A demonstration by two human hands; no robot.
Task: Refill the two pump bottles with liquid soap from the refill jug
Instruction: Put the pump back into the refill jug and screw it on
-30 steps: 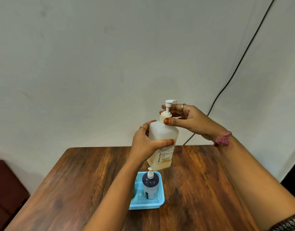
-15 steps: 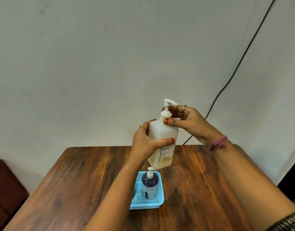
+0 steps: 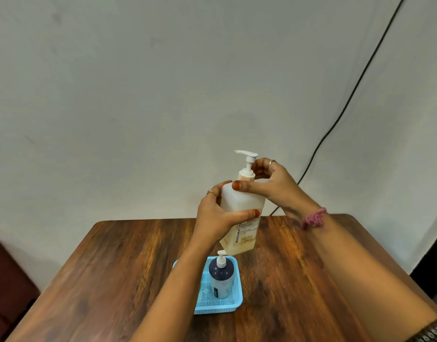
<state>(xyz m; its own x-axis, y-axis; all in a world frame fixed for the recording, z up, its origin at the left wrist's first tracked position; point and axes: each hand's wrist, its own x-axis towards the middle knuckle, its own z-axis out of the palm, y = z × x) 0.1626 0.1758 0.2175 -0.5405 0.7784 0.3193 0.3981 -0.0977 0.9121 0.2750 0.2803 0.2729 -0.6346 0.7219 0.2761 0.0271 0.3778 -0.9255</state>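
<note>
A large translucent white pump bottle [image 3: 244, 206] is held up in the air above the table, with a little yellowish liquid at its bottom. My left hand [image 3: 217, 215] grips its body from the left. My right hand [image 3: 269, 183] pinches the collar of its white pump head [image 3: 247, 166], whose nozzle points left. Below it, a small pump bottle [image 3: 221, 277] with a dark blue top and pale lower half stands upright in a light blue mesh tray [image 3: 234, 304]. No refill jug is in view.
The wooden table [image 3: 114, 267] stands against a pale wall. A black cable [image 3: 348, 99] runs down the wall behind the table's right side. A dark red seat [image 3: 5, 287] sits at the left edge.
The pump head has turned: its nozzle pointed right a second ago and now points left. My right hand's fingers have shifted round the collar. The bottle has stayed at about the same height.
</note>
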